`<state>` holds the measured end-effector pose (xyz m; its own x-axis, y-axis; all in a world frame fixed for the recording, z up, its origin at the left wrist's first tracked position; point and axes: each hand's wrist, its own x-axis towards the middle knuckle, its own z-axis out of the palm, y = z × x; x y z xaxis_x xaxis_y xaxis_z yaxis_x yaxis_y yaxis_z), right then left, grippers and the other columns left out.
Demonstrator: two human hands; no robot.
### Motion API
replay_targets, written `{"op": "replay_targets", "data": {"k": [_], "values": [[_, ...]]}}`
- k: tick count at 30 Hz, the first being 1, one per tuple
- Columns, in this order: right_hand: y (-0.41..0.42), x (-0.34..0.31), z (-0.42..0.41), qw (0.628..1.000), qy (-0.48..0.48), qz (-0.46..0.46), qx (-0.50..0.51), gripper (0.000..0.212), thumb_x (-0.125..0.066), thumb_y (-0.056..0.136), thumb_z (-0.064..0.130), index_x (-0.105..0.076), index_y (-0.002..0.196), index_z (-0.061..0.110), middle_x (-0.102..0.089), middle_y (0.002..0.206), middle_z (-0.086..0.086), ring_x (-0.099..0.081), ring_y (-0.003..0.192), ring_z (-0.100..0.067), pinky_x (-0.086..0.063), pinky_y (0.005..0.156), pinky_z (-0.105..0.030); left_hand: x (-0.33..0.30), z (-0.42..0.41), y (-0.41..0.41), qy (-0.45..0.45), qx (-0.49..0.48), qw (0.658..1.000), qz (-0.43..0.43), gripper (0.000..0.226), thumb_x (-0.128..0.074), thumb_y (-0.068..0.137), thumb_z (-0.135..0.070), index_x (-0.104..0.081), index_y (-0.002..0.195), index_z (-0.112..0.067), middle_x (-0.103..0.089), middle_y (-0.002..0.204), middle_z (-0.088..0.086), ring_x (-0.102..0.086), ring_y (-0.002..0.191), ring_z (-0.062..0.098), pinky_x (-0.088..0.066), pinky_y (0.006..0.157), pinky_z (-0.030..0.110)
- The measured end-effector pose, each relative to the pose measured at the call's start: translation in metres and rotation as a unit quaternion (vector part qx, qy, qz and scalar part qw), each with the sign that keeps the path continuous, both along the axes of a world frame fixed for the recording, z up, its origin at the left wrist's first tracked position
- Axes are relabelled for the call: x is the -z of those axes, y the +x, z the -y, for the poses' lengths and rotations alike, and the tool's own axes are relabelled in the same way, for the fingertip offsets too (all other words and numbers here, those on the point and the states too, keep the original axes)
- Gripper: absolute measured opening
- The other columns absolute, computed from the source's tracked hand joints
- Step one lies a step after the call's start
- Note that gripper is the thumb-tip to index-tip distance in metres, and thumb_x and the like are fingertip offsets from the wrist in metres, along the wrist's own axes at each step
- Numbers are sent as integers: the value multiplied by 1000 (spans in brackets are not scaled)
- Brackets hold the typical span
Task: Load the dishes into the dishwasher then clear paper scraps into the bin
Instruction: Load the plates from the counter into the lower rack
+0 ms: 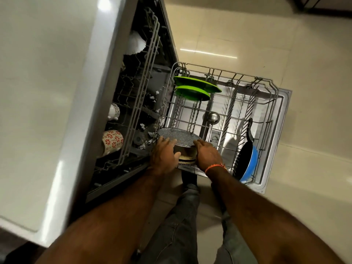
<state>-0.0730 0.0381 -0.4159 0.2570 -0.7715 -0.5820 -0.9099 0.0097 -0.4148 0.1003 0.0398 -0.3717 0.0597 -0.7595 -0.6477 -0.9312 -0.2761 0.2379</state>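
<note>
pot [179, 138] base hidden by hands' grip

Both forearms are bare, with no sleeves in view. The right hand [206, 156] has a thin orange thread bracelet [215, 167] at its wrist. The legs wear dark grey denim trousers [182, 225].

Lower rack [274, 86]: two green plates [196, 83], one steel ladle [213, 117], one blue pan [247, 161], one grey speckled pot [179, 139]. Upper rack [150, 54]: two patterned mugs [112, 141], one white fluted dish [135, 42]. Paper scraps [142, 126] on dishwasher floor: several, exact count unclear. Two hands [163, 155].
</note>
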Motion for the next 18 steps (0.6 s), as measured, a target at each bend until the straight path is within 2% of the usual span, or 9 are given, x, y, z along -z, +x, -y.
{"op": "replay_targets", "data": {"k": [3,9,12,15,18], "values": [[-5,-40,6,1000,-13,6,-26,71,-64,88,12,-38,153,20,-44,154,-11,-46,136,-33,-44,111,-45,-37,-3,-2,-4,-30,999,-22,67,-62,98,-35,-34,157,-19,-31,164,8,-17,155,28,-22,125,48],[-8,-161,9,987,-61,24,-143,64,-61,86,23,-44,148,25,-55,142,-8,-60,118,-33,-56,93,-42,-148,-29,-10,-63,-110,990,-60,66,-65,96,-37,-39,154,-18,-44,155,6,-44,141,25,-40,114,42],[-1,-229,-3,970,-108,20,-216,54,-56,90,34,-49,143,25,-62,131,-8,-65,108,-32,-57,86,-39,-209,-60,-10,-108,-146,980,-88,57,-64,95,-39,-49,146,-18,-56,143,6,-54,131,25,-46,109,39],[14,-289,-21,950,-150,41,-272,49,-52,92,44,-54,137,26,-66,126,-8,-65,107,-32,-56,84,-40,-264,-96,-4,-180,-152,970,-67,48,-64,92,-43,-60,133,-19,-66,129,5,-61,119,25,-49,100,37],[36,-336,-44,921,-182,75,-335,46,-47,92,38,-55,137,29,-68,124,-8,-66,107,-33,-57,85,-43,-311,-140,9,-219,-189,955,-71,49,-66,90,-48,-62,132,-21,-70,124,1,-64,116,23,-49,99,34]]}}
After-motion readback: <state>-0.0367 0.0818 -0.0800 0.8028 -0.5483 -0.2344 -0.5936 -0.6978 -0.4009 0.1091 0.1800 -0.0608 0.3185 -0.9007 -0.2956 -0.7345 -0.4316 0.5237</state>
